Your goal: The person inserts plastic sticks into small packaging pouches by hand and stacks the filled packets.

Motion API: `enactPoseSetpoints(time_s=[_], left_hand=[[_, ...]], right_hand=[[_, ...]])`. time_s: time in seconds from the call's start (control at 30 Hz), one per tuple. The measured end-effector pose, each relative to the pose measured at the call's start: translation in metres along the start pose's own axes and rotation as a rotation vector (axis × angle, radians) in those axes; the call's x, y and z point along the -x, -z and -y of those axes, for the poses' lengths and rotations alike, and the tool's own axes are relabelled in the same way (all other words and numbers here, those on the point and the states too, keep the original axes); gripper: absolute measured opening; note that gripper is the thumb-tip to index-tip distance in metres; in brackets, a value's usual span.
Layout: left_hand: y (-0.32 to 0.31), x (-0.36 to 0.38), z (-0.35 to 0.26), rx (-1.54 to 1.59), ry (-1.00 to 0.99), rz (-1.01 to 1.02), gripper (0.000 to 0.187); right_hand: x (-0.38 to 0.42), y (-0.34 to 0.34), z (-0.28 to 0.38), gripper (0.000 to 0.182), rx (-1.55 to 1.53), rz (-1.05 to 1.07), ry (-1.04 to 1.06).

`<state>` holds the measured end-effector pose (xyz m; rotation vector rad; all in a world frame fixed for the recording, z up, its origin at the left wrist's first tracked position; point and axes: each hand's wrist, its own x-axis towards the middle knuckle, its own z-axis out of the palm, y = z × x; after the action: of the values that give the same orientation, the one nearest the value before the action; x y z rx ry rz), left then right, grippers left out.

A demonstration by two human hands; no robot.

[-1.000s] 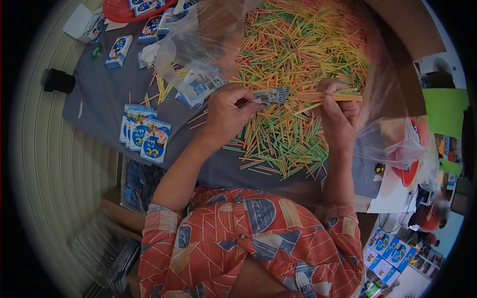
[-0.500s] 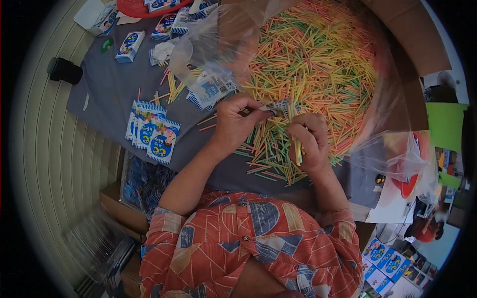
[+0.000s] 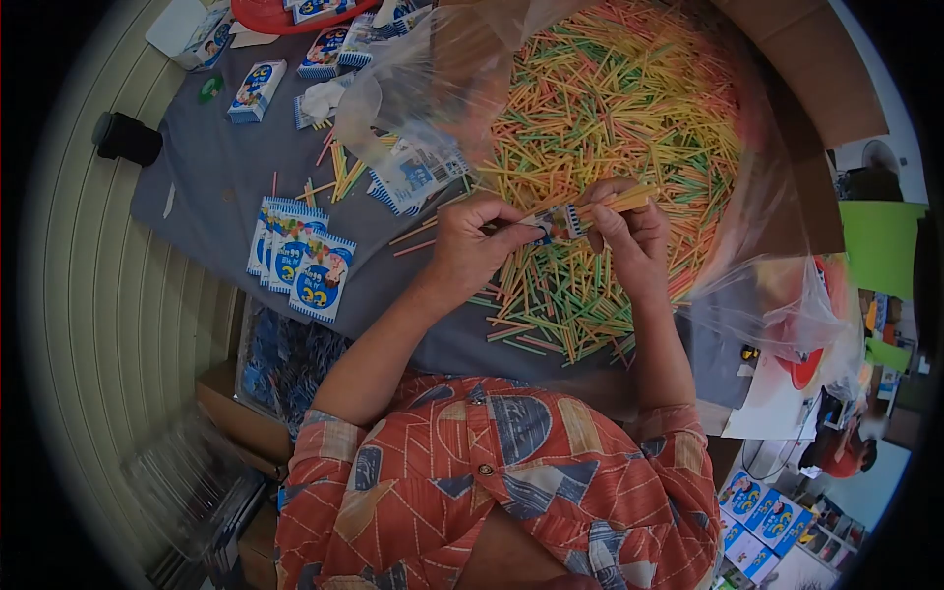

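My left hand [image 3: 476, 244] pinches a small blue-and-white printed packet [image 3: 559, 225] by its end, thumb against fingers. At the packet's other end, my right hand [image 3: 632, 236] is closed around a bundle of thin yellow and orange sticks [image 3: 634, 197]. The sticks lie level, their near ends at the packet's mouth; how far they reach inside is hidden by my fingers. Both hands are over the front of a large heap of pastel sticks [image 3: 629, 118]. Left of my left hand lie flat printed packets [image 3: 418, 175], partly under clear plastic.
A cardboard box [image 3: 811, 69] with a clear plastic liner [image 3: 433, 74] surrounds the heap. Several filled packets [image 3: 323, 276] overlap on the grey cloth [image 3: 221, 162]. Small printed boxes [image 3: 258, 90] and a red basin [image 3: 285, 18] are at the back left. Another person [image 3: 848, 452] appears at far right.
The bundle in my right hand has turned from upright to level, its near ends now at the packet's mouth. My right hand has moved slightly up; my left has barely moved.
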<state>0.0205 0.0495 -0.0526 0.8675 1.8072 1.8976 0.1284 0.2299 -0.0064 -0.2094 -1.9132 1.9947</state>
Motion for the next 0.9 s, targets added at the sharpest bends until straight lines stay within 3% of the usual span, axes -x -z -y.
enactPoseSetpoints(time_s=[0.2, 0.27, 0.37, 0.5, 0.57, 0.63, 0.7, 0.8, 0.9], left_hand=[[-0.002, 0.002, 0.0, 0.065, 0.058, -0.012, 0.008], [-0.003, 0.001, 0.004, 0.071, 0.028, -0.041, 0.01], [-0.003, 0.0, 0.003, 0.076, -0.024, -0.076, 0.011], [-0.001, -0.001, 0.007, -0.003, -0.191, -0.062, 0.013], [-0.002, -0.001, 0.007, -0.007, -0.211, -0.061, 0.014], [-0.005, -0.004, 0.007, -0.009, -0.238, -0.059, 0.014], [-0.009, -0.009, 0.009, 0.182, -0.108, -0.054, 0.013], [-0.012, -0.022, -0.001, 0.233, -0.118, -0.033, 0.012], [-0.017, -0.035, -0.002, 0.244, -0.166, 0.017, 0.012]], right_hand=[[-0.001, 0.001, 0.011, 0.011, -0.07, 0.07, 0.047], [-0.003, -0.003, 0.018, 0.012, 0.13, 0.02, 0.275], [-0.005, -0.003, 0.024, 0.013, 0.389, 0.1, 0.414], [-0.001, -0.001, 0.014, 0.014, 0.23, 0.097, 0.225], [-0.003, -0.001, 0.012, 0.018, -0.038, 0.104, 0.036], [-0.008, -0.009, 0.015, 0.019, 0.026, 0.121, 0.087], [-0.014, -0.01, 0.022, 0.021, 0.095, 0.137, 0.142], [-0.022, -0.01, 0.034, 0.025, 0.048, 0.005, 0.099], [-0.028, 0.001, 0.036, 0.023, 0.119, 0.042, 0.191]])
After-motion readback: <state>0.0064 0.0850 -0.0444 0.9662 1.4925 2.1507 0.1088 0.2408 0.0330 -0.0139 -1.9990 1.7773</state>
